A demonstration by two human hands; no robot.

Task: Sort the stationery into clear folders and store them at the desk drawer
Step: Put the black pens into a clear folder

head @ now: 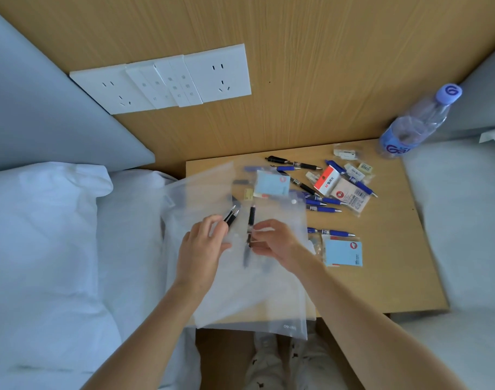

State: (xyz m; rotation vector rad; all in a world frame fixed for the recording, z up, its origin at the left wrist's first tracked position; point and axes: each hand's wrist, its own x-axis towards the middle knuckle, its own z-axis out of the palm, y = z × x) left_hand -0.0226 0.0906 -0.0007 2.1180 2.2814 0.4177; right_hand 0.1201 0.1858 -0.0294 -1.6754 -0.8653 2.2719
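Note:
Clear folders lie stacked on the left half of the small wooden desk, hanging over its front and left edges. My left hand grips two black pens above the folders. My right hand pinches the folder's flap edge beside another black pen, which points away from me. Blue pens lie loose on the desk to the right, with more black pens further back. Two blue sticky-note pads, a red-and-white box and small erasers are scattered around.
A clear water bottle with a purple cap stands at the desk's back right corner. White beds flank the desk, with a pillow on the left. Wall sockets sit on the wood panel behind.

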